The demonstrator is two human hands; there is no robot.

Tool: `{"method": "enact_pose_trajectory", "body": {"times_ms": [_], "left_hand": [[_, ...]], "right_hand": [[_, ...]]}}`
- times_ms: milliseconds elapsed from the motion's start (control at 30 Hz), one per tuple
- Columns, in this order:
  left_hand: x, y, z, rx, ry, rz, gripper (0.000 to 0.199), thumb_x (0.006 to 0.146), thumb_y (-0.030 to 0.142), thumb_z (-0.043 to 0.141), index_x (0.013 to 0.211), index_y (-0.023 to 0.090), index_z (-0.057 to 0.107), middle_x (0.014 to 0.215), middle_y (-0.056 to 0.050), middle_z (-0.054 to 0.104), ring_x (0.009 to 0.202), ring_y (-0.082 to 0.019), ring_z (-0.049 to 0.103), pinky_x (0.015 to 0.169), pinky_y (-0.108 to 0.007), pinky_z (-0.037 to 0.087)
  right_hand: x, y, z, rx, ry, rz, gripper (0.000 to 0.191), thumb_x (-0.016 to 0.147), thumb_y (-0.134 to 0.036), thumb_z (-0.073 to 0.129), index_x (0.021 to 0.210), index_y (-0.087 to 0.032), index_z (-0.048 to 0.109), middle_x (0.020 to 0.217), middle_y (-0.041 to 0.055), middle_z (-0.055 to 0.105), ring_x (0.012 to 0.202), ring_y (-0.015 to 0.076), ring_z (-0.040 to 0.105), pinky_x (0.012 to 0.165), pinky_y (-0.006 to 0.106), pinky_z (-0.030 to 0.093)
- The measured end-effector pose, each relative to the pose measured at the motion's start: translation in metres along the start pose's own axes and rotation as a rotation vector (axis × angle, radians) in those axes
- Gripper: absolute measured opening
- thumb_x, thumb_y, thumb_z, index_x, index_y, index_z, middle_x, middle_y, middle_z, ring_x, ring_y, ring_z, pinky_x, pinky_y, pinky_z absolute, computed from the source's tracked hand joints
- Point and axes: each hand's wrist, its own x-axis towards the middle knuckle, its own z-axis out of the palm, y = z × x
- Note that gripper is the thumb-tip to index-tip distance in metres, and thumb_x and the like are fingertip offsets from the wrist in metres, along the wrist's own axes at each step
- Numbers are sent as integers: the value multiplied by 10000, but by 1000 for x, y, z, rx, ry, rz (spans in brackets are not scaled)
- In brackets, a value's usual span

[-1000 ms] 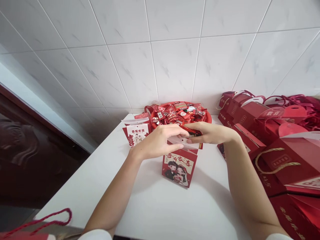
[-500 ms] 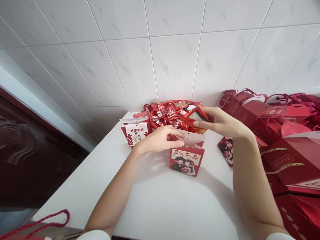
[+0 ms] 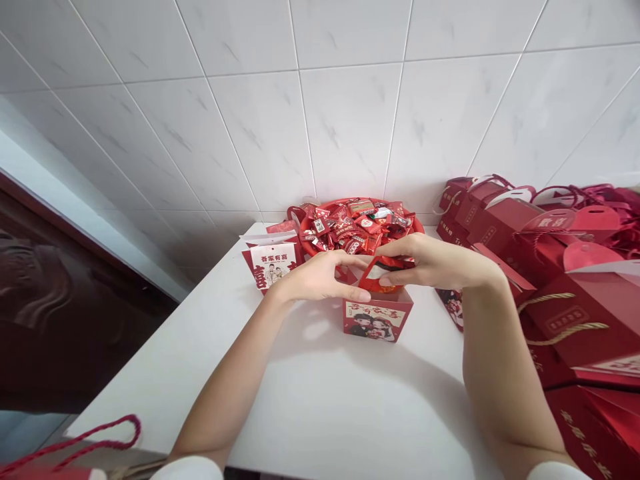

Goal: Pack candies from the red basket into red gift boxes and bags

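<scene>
Red-orange glossy packet (image 3: 373, 277), pinched in the right hand (image 3: 433, 261) at the mouth of a red printed cardboard box (image 3: 375, 324) the left hand (image 3: 320, 276) clasps by its left rim, could snag if tilted and tip the box.

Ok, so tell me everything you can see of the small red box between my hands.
The small red box looks like printed card. Its front shows red lettering on a cream band above a cartoon couple in wedding clothes. It is open-topped and roughly upright, apparently standing on the white table. Your left hand touches its rim, the thumb near the front left corner; your right hand holds a red packet at its opening. Its contents are hidden.
</scene>
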Motion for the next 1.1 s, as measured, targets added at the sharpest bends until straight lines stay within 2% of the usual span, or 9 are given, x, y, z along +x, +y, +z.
{"method": "enact_pose_trajectory", "body": {"times_ms": [100, 233, 367, 500, 667, 767, 867, 1000, 1100], "left_hand": [[0, 0, 0, -2, -2, 17, 425, 726, 404, 811, 1111, 244, 731, 1160, -24, 728, 1070, -248, 655, 933, -340, 491], [0, 0, 1, 56, 41, -42, 412, 687, 463, 826, 985, 195, 729, 1030, -33, 736, 976, -257, 667, 859, -348, 507], [0, -2, 1, 57, 22, -26, 476, 689, 446, 826, 1096, 220, 726, 1105, -35, 729, 1067, -272, 654, 934, -370, 494], [0, -3, 1, 26, 12, -7, 599, 694, 431, 836, 1248, 258, 690, 1277, -57, 680, 1214, -279, 600, 1033, -377, 455], [0, -5, -1, 50, -24, 38, 489, 750, 422, 803, 1215, 298, 713, 1271, -13, 687, 1217, -258, 597, 1056, -362, 433], [0, -4, -2, 85, -11, 43, 461, 762, 440, 790, 1191, 285, 724, 1245, -22, 694, 1178, -263, 615, 1049, -372, 439], [-1, -2, -3, 102, -9, 50, 443, 782, 456, 766, 1185, 277, 726, 1229, -36, 697, 1149, -261, 626, 1030, -376, 455], [-3, 1, -3, 153, -44, 77, 462, 769, 437, 778, 1206, 296, 718, 1248, -38, 682, 1158, -262, 614, 989, -362, 476], [-4, 1, -4, 219, -41, 59, 520, 736, 419, 806, 1230, 290, 706, 1233, -48, 677, 1139, -266, 617, 942, -347, 495]], "right_hand": [[3, -1, 3, -22, -4, 9, 262, 890, -353, 574, 705, -178, 510, 626, -47, 382, 572, 86, 304, 547, 259, 240], [15, -9, 14, -72, 44, 1, 185, 869, -301, 584, 751, -184, 501, 635, -44, 435, 564, 89, 345, 547, 252, 242], [16, -12, 17, -68, -38, -19, 167, 892, -317, 564, 807, -175, 581, 599, -48, 447, 544, 93, 350, 556, 256, 245], [9, -9, 11, -40, -162, -22, 317, 960, -409, 493, 942, -155, 681, 575, -46, 450, 524, 94, 341, 558, 259, 254], [5, -10, 7, 1, -112, -34, 315, 945, -367, 509, 1006, -151, 730, 790, 37, 680, 642, 125, 538, 601, 246, 366], [2, -10, 4, 19, -62, -32, 310, 922, -347, 537, 1077, -173, 741, 927, 66, 733, 764, 161, 618, 667, 259, 428], [0, -10, 4, 14, -61, -34, 299, 908, -294, 529, 1063, -184, 760, 929, 56, 744, 764, 162, 628, 670, 261, 442], [3, -12, 9, -50, -149, -9, 284, 888, -221, 517, 969, -193, 788, 855, 46, 749, 678, 148, 607, 613, 257, 412], [1, -15, 8, -55, -74, -2, 298, 902, -223, 505, 1033, -201, 772, 920, 51, 758, 745, 165, 643, 649, 258, 436]]}}
